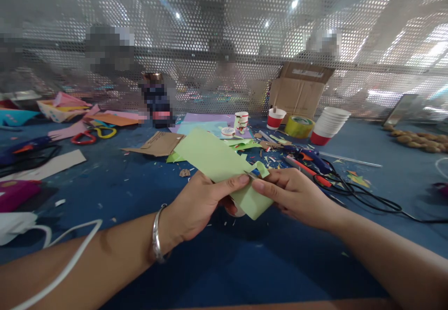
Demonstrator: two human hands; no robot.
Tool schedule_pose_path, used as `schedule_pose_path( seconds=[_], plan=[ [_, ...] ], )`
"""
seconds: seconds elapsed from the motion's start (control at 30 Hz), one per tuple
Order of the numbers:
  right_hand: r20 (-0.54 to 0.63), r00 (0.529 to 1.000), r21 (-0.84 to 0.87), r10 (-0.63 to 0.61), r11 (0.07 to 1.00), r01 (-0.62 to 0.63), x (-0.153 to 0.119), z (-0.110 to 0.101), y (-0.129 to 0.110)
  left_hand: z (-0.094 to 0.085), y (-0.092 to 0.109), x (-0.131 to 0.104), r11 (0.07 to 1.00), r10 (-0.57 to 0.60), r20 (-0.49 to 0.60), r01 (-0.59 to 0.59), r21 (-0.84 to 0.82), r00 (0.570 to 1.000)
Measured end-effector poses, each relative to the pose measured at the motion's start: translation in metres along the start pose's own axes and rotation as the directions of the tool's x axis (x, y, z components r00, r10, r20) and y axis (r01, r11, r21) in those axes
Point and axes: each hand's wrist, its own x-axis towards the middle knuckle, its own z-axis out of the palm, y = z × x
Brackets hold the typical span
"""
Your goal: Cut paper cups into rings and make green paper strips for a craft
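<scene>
A light green paper sheet (213,153) is pinched between the thumb and fingers of my left hand (199,202), which wears a silver bracelet (156,233). My right hand (294,195) is closed at the right edge of the same sheet, its thumb on the paper. Between the two thumbs a small metal blade (251,175) with a bit of blue shows against the paper; the rest of that tool is hidden. A narrow strip of the green paper curls up above it. Part of a pale round object shows under the sheet.
Behind the hands lie cardboard (157,143), a paper-wrapped cup (241,121), yellow tape (299,126) and stacked cups (329,125). A glue gun (311,158) with a black cable is right; scissors (84,137) and a white cable (70,265) are left.
</scene>
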Motion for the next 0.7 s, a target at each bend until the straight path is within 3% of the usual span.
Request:
schedule_pose_path(
  seconds=[0.7],
  plan=[
    [-0.021, 0.998, -0.055, -0.059, 0.997, 0.058, -0.0012, 0.0008, -0.0026, -0.0012, 0.0001, 0.0002, 0.996, -0.026, 0.043, 0.030, -0.086, 0.999]
  ],
)
